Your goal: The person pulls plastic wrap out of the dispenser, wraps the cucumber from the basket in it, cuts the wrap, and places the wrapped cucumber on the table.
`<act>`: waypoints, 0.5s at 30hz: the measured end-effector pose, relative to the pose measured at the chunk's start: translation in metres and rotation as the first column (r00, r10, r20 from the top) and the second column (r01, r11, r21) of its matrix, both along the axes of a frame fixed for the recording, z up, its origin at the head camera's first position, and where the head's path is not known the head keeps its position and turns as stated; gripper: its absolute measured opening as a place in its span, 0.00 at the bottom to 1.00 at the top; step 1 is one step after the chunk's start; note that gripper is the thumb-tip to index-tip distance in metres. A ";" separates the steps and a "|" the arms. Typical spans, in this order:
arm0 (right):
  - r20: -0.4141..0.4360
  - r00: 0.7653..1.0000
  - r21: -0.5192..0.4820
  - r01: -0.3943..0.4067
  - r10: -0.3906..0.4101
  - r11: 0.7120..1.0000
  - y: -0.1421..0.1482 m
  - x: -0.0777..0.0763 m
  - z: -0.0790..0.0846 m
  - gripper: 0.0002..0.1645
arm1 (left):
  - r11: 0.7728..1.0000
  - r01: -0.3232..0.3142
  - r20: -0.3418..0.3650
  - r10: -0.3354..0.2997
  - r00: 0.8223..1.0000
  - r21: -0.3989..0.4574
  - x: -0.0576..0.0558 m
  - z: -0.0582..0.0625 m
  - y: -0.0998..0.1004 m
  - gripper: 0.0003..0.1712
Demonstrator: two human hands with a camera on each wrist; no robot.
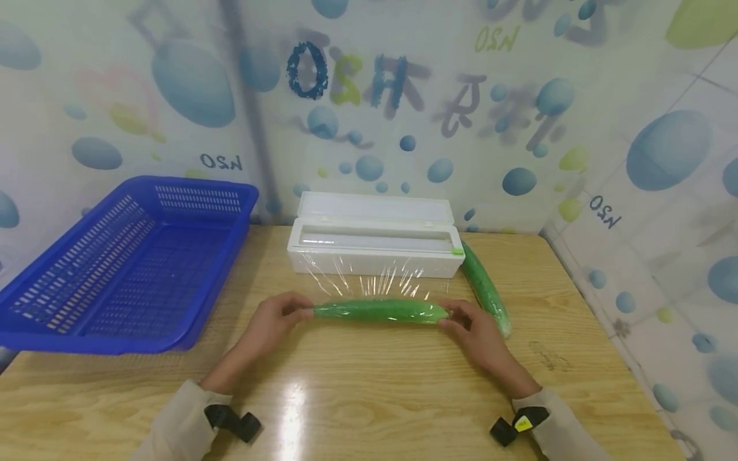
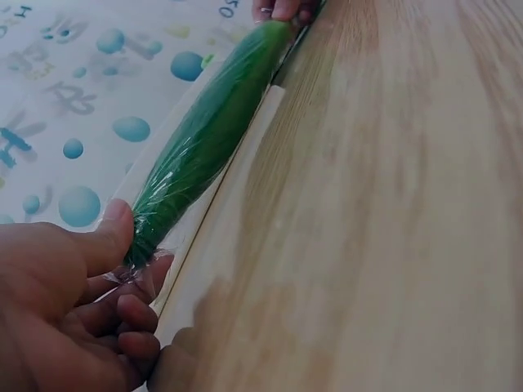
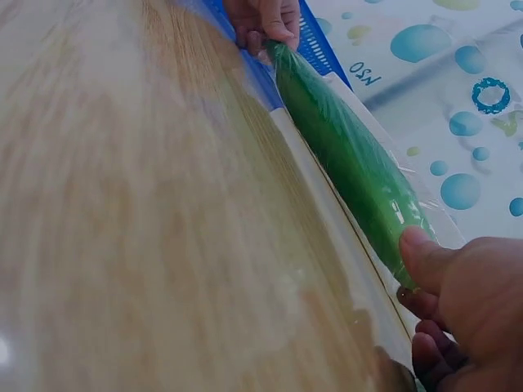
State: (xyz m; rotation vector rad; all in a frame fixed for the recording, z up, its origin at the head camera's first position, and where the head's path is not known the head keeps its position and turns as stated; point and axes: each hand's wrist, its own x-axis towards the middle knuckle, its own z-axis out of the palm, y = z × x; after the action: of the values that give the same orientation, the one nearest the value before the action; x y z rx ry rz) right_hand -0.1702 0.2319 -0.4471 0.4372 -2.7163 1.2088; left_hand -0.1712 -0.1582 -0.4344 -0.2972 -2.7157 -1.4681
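Cucumber [image 1: 380, 311] under clear film [image 1: 371, 286] is held crosswise just in front of a white box [image 1: 377, 264], whose lid [image 1: 375, 206] is tipped back; whether it touches the wooden surface [image 1: 346, 397] is hard to tell. A person's left grip [image 1: 273, 323] pinches the end toward the box's left side, with loose film bunched at the fingers. The right grip [image 1: 478, 333] pinches the opposite end, toward the box's right side, between thumb and fingers.

Wrapping looks well under way but unfinished: glossy plastic covers much of the cucumber's length, while a creased sheet runs from it back to the box, apparently uncut, with a pale roll [image 1: 375, 242] inside. What seems left is to part the sheet near the box, perhaps with the small green tab [image 1: 458, 251] at the box's right end, and to tuck in the ends. Coverage of the underside cannot be confirmed.

Right of the box, close to its corner, lies a second cucumber [image 1: 483, 282], its shine suggesting that it may be wrapped too. Left of the box, and apart from it, stands a blue basket [image 1: 227, 269].
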 end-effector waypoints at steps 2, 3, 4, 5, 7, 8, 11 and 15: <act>-0.010 1.000 0.011 0.008 -0.008 1.000 0.000 0.000 0.000 0.20 | 1.000 -0.006 0.008 0.006 1.000 0.010 0.000 0.001 0.001 0.08; -0.015 1.000 0.013 0.009 -0.009 1.000 0.000 0.000 0.000 0.20 | 1.000 -0.011 0.012 0.010 1.000 0.013 -0.001 0.001 0.001 0.08; -0.018 1.000 0.014 0.011 -0.010 1.000 -0.001 -0.001 0.000 0.19 | 1.000 -0.017 0.018 0.016 1.000 0.017 -0.002 0.001 0.001 0.08; -0.020 1.000 0.016 0.015 -0.014 1.000 -0.001 -0.001 0.000 0.19 | 1.000 -0.022 0.022 0.021 1.000 0.018 -0.002 0.001 0.002 0.09; -0.013 1.000 0.020 0.026 -0.025 0.999 -0.002 -0.001 0.000 0.18 | 0.999 -0.033 0.032 0.032 0.999 0.022 -0.003 0.001 0.002 0.10; -0.008 1.000 0.022 0.031 -0.030 0.999 -0.002 -0.001 0.000 0.18 | 0.999 -0.041 0.038 0.040 0.998 0.024 -0.004 0.001 0.002 0.10; 0.012 0.999 0.021 0.043 -0.043 0.999 -0.003 -0.002 0.000 0.18 | 0.997 -0.073 0.051 0.071 0.996 0.034 -0.006 0.002 0.004 0.12; 0.029 0.999 0.015 0.044 -0.044 0.999 -0.003 -0.003 0.000 0.19 | 0.993 -0.115 0.070 0.112 0.991 0.039 -0.009 0.002 0.007 0.13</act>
State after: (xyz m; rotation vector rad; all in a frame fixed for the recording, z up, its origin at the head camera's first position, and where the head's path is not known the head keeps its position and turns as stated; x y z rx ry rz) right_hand -0.1731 0.2291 -0.4474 0.3620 -2.7461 1.1941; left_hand -0.1801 -0.1514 -0.4323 -0.0907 -2.6973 -1.5302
